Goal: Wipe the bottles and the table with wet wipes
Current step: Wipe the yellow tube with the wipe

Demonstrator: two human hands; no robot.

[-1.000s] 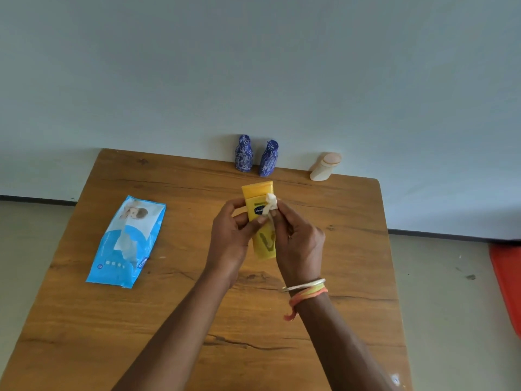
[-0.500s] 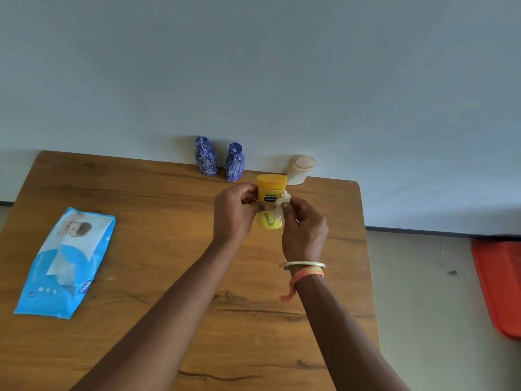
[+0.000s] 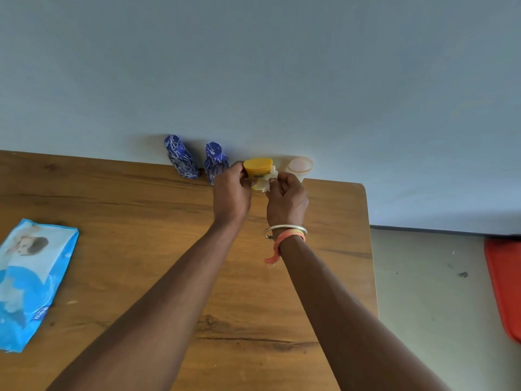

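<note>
The yellow bottle (image 3: pixel 258 166) is taken here as the reference for all places. It is gripped at its left side by the left hand (image 3: pixel 231 193), whose fingers are curled around the body just under the cap. At its right side a crumpled wet wipe (image 3: pixel 268 180) is pinched by the right hand (image 3: pixel 286 201) and pressed against the label. Whether the base of the yellow bottle rests on the table (image 3: pixel 141 221) cannot be told, because it is hidden behind the hands. Two blue bottles (image 3: pixel 180 158) stand just to the left of the yellow bottle, one of them very near the left hand, and a beige bottle (image 3: pixel 300 166) stands just to its right. The pack of wipes (image 3: pixel 31 280) lies well apart, to the left and nearer to the person. It is judged that wiping of this bottle is in hand. For a good result, the bottle should be held firmly and turned a little at a time, so that every side is reached by the wipe. The cap should be included. A clean fold of the wipe should be brought forward. The movements should be kept small, so that the neighbouring bottles are not knocked over.
</note>
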